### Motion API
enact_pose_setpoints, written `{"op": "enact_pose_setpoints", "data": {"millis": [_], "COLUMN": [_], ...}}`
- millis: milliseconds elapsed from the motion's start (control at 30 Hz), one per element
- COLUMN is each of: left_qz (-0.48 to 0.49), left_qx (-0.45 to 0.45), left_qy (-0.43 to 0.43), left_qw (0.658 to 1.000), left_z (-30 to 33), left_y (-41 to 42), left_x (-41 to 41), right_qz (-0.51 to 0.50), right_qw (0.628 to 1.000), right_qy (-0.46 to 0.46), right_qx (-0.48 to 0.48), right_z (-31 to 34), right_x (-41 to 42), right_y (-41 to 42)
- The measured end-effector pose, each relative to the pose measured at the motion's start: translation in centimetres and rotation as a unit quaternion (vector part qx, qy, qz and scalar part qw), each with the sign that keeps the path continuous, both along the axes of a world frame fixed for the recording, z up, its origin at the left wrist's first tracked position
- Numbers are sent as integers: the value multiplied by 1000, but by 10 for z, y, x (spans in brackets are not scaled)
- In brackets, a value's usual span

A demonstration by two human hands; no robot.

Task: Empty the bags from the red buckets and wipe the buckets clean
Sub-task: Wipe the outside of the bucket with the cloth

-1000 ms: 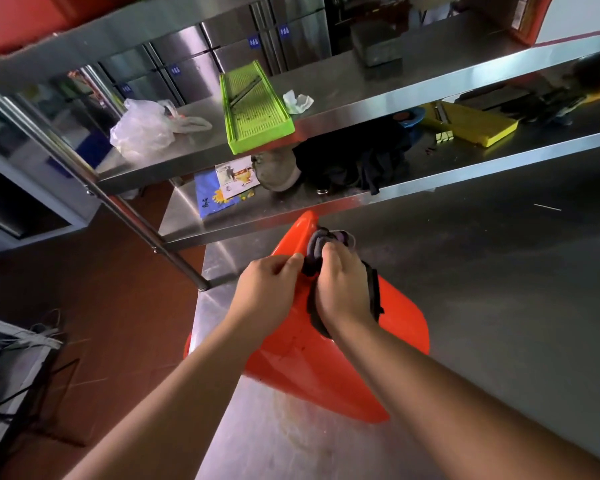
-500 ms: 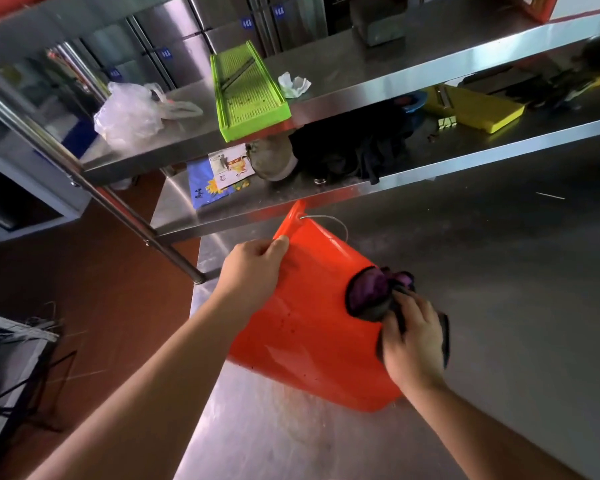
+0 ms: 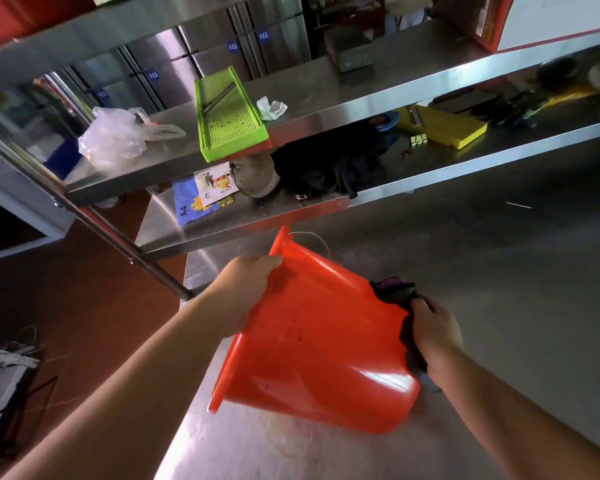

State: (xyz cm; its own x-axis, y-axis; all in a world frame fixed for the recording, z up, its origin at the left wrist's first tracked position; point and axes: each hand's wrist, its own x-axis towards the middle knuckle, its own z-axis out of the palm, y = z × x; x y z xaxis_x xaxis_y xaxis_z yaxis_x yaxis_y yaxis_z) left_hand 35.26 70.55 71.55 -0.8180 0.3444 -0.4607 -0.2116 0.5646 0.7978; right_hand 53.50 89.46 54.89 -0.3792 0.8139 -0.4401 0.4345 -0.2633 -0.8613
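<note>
A red bucket (image 3: 319, 344) lies tipped on its side on the shiny steel table (image 3: 520, 271), in the lower middle of the frame, with its open end toward the left. The left hand (image 3: 245, 289) grips the bucket's rim, fingers curled over the edge. The right hand (image 3: 433, 332) holds a dark cloth (image 3: 395, 296) and presses it against the bucket's bottom end, on the right side. A thin wire handle (image 3: 314, 237) sticks out near the top of the rim. Above, on the upper shelf, sit a green slicer board (image 3: 227, 114), a clear plastic bag (image 3: 113, 138) to its left and a crumpled white paper (image 3: 271, 108) to its right. On the lower shelf are a yellow slicer (image 3: 447, 128), dark clothes (image 3: 329, 164) and a blue packet (image 3: 191, 204).
</note>
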Motion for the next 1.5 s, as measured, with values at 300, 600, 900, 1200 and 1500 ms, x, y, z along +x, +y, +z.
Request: {"op": "enact_pose_setpoints", "data": {"millis": [300,600,900,1200,1500], "left_qz": [-57,8,79,111,79], "left_qx": [-66,-68,-2,-23,-26], "left_qy": [147,137,88,86,85], "left_qw": [985,988,993,990,993], "left_z": [-13,-18,-23,-25,-14], "left_y": [16,26,6,7,29], "left_x": [18,2,-18,-11,8], "right_qz": [91,175,157,-2,-36], "right_qw": [981,916,875,992,994], "right_qy": [71,204,125,3,-7], "right_qx": [155,299,441,129,107], "right_z": [54,107,-10,-25,-18], "right_x": [-52,-74,5,11,25], "right_y": [-34,-101,-67,-12,14]}}
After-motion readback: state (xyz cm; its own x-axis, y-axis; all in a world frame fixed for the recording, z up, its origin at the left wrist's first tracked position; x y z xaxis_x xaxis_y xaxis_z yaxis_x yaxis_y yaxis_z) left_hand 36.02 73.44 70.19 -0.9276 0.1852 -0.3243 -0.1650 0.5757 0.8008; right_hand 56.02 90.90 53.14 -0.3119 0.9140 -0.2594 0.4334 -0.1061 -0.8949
